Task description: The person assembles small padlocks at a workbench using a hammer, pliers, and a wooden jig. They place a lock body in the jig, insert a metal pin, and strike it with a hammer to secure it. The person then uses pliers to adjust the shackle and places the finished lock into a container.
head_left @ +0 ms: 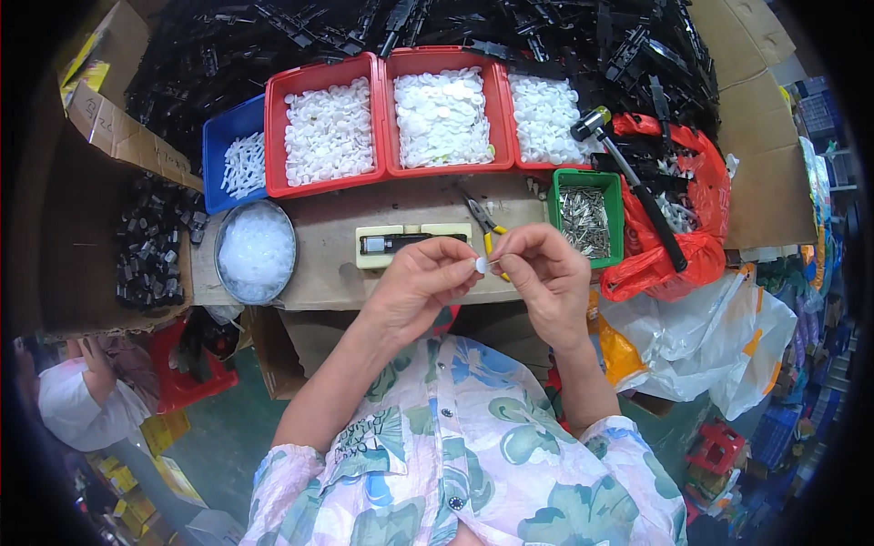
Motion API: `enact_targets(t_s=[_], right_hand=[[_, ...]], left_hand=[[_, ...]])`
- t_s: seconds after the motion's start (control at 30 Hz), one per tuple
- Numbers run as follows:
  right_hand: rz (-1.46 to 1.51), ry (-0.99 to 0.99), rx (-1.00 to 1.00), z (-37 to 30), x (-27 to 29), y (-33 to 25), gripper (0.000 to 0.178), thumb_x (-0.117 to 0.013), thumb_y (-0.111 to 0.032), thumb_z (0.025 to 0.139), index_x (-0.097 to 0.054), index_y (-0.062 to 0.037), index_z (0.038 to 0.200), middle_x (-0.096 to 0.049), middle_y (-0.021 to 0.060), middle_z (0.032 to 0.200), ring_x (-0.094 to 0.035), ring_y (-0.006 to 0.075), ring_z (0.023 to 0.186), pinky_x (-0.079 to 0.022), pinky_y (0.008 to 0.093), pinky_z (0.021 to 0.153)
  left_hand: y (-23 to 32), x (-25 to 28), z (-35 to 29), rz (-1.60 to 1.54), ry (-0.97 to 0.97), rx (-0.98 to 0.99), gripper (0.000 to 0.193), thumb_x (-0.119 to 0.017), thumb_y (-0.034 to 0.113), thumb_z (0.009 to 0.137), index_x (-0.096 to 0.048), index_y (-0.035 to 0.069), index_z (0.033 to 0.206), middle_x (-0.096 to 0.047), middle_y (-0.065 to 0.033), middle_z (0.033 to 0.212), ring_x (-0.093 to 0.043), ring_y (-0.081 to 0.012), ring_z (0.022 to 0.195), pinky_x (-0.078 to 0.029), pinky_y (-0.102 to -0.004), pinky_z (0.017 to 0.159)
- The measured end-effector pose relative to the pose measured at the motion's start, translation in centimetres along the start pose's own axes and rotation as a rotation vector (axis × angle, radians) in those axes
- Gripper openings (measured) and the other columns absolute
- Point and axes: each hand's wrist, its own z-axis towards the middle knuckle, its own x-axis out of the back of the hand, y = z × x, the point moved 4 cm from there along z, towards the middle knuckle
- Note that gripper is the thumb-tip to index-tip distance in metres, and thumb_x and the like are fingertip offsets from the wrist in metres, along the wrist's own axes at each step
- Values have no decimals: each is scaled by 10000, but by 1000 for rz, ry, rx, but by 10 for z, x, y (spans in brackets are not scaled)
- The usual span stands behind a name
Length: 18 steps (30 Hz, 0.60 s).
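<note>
My left hand [423, 280] pinches a small white round plastic piece [482, 265] between thumb and fingertips. Close by on the right, my right hand [546, 273] has its thumb and forefinger pressed together on a thin, small part [495, 261], too tiny to name, held against the white piece. Just beyond the hands lies a cream block [375, 258] with a long black plastic part [401, 242] resting in it. Pliers with yellow handles [479, 217] lie behind the fingers, partly hidden by my right hand.
Red bins [381, 166] of white plastic pieces line the back, beside a blue bin [216, 146] and a green bin [621, 205] of metal pins. A round metal bowl [218, 246] stands left. A hammer [633, 177] leans across a red bag [715, 214]. Black parts [309, 36] heap behind.
</note>
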Motion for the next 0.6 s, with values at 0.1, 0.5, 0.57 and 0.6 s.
enact_targets(t_s=[0.1, 0.5, 0.57, 0.6], right_hand=[[-19, -16, -1, -1, -3, 4, 94, -666, -53, 951, -627, 14, 1004, -658, 38, 943, -623, 87, 858, -485, 239, 750], [-119, 16, 47, -2, -3, 3, 83, -679, -38, 924, -629, 8, 973, -646, 65, 892, -625, 120, 794, -507, 271, 722], [-259, -3, 103, -1, -3, 4, 94, -693, -30, 902, -634, 7, 965, -645, 79, 880, -631, 146, 783, -506, 285, 718], [-338, -19, 132, 1, -4, 1, 101, -699, -27, 890, -636, 8, 961, -647, 86, 880, -635, 160, 782, -506, 292, 716]], left_hand=[[-1, -2, -1, -3, 3, 6, 177, -753, 112, 894, -685, 38, 1040, -709, -47, 926, -654, -116, 820, -511, -248, 731], [-7, 0, -1, -75, -23, 46, 159, -732, 128, 915, -671, 40, 1033, -698, -45, 911, -643, -115, 818, -500, -248, 727], [-7, 3, -2, -69, -7, 45, 169, -731, 122, 916, -664, 41, 1049, -697, -44, 919, -640, -114, 816, -499, -247, 730], [-7, 3, -2, -85, -6, 36, 177, -731, 114, 916, -659, 42, 1060, -695, -43, 927, -638, -112, 816, -500, -246, 732]])
